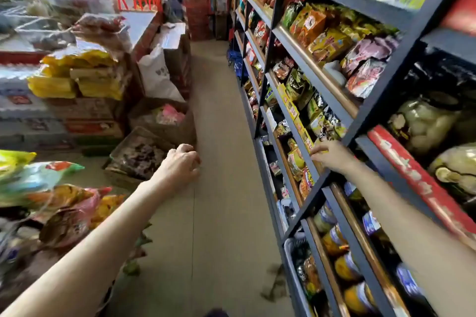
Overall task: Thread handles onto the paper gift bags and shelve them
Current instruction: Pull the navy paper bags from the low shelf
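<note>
No paper gift bags in view; left hand [184, 161] loosely curled, empty, over aisle floor [221, 136]; right hand [331, 156] fingering yellow shelf-edge tags [291, 108], grip unclear; risk: dislodging snack packets [296, 162] just beside right fingertips.

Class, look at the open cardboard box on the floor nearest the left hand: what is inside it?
The cardboard box holds a jumble of dark, blurred packets. Their kind cannot be told, and whatever lies beneath the top layer is covered.
</note>
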